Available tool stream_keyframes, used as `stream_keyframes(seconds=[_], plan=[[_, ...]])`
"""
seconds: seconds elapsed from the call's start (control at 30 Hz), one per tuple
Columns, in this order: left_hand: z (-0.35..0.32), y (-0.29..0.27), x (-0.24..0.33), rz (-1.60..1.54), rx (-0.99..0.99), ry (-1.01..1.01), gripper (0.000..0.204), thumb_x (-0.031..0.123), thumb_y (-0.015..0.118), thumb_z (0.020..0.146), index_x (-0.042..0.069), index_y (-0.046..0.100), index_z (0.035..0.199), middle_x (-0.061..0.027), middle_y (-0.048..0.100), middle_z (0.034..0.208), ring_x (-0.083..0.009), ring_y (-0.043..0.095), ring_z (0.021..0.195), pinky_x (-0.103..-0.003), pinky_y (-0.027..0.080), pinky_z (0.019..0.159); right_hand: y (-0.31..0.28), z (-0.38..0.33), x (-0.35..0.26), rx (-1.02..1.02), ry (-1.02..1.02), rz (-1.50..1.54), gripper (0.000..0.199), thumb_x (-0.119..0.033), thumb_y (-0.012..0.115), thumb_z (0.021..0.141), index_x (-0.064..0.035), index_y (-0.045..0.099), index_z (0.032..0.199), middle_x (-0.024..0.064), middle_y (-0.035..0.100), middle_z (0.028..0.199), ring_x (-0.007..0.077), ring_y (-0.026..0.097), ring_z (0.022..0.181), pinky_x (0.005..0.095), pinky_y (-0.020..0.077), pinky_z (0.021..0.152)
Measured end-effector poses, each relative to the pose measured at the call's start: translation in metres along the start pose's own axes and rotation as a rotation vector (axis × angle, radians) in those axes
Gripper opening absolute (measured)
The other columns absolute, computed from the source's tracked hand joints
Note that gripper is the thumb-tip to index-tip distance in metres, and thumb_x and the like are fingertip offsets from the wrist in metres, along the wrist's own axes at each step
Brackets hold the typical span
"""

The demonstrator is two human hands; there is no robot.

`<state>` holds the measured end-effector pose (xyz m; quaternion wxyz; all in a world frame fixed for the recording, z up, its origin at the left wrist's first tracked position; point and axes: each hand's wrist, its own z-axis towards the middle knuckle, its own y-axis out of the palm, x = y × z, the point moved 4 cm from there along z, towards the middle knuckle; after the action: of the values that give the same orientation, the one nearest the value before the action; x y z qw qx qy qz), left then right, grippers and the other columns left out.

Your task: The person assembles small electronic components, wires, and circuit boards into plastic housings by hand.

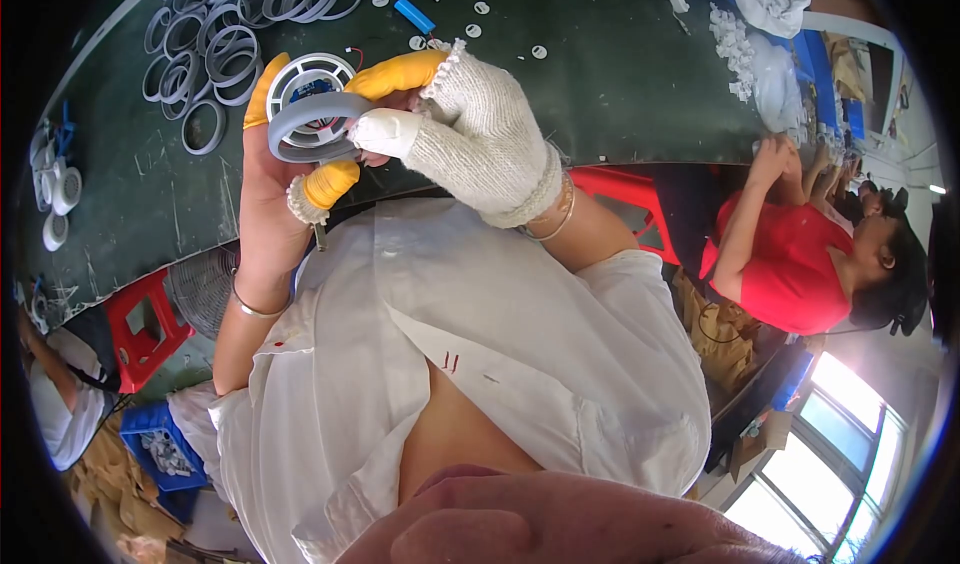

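A round white plastic housing with a spoked rim and something blue inside is held in my left hand, its fingers closed around the side. Yellow covers wrap fingertips of that hand. A thick grey ring lies tilted against the near face of the housing, partly overlapping it. My right hand, in a white knitted glove with a yellow-covered finger and a white-wrapped thumb, pinches the ring's right edge. A thin red wire sticks up by the housing. The fingers hide where ring and housing meet.
Many loose grey rings are heaped at the far left of the dark green table. Beyond my hands lie a blue cylindrical cell and small white discs. White parts sit left; plastic bags right. A person in red works nearby.
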<state>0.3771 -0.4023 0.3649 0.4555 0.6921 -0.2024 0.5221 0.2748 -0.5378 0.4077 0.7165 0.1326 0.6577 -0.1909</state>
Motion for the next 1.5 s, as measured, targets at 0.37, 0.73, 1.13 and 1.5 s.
stream_keyframes(seconds=[0.37, 0.73, 1.13, 1.5], plan=[[-0.001, 0.003, -0.016, 0.108, -0.083, 0.108, 0.08, -0.003, 0.075, 0.077, 0.007, 0.033, 0.144, -0.0088, 0.049, 0.135, -0.0207, 0.052, 0.12, -0.036, 0.043, 0.102, -0.003, 0.007, -0.001, 0.059, -0.206, -0.368, 0.046, -0.032, 0.077, 0.075, 0.0015, 0.062, 0.102, 0.0136, 0.063, 0.099, 0.0238, 0.06, 0.078, 0.0329, 0.0495, 0.072], [-0.01, -0.008, -0.003, 0.271, -0.418, -0.154, 0.1, 0.021, 0.08, 0.071, 0.006, 0.018, 0.149, -0.0133, 0.049, 0.129, -0.026, 0.053, 0.114, -0.04, 0.045, 0.097, -0.009, -0.009, 0.03, 0.086, -0.124, -0.425, 0.033, -0.03, 0.063, 0.083, 0.0009, 0.065, 0.096, 0.0127, 0.063, 0.088, 0.0257, 0.06, 0.078, 0.0342, 0.0486, 0.076], [-0.016, -0.001, 0.045, 0.53, -0.559, 0.01, 0.034, 0.008, 0.077, 0.075, 0.0, 0.063, 0.104, -0.0048, 0.058, 0.084, -0.0147, 0.054, 0.077, -0.026, 0.043, 0.073, 0.008, -0.023, 0.047, -0.24, 0.014, -0.229, 0.046, -0.036, 0.036, 0.102, 0.0016, 0.062, 0.106, 0.0153, 0.062, 0.093, 0.0293, 0.059, 0.092, 0.0352, 0.0464, 0.084], [0.006, -0.041, 0.036, 0.48, 0.13, 0.077, 0.034, -0.003, 0.059, 0.088, 0.0, 0.057, 0.122, -0.0087, 0.065, 0.105, -0.012, 0.064, 0.079, -0.023, 0.051, 0.066, -0.002, 0.097, 0.062, -0.274, -0.106, -1.393, 0.026, -0.025, 0.059, 0.081, -0.0032, 0.069, 0.091, 0.0161, 0.067, 0.088, 0.0344, 0.065, 0.088, 0.0403, 0.0522, 0.08]])
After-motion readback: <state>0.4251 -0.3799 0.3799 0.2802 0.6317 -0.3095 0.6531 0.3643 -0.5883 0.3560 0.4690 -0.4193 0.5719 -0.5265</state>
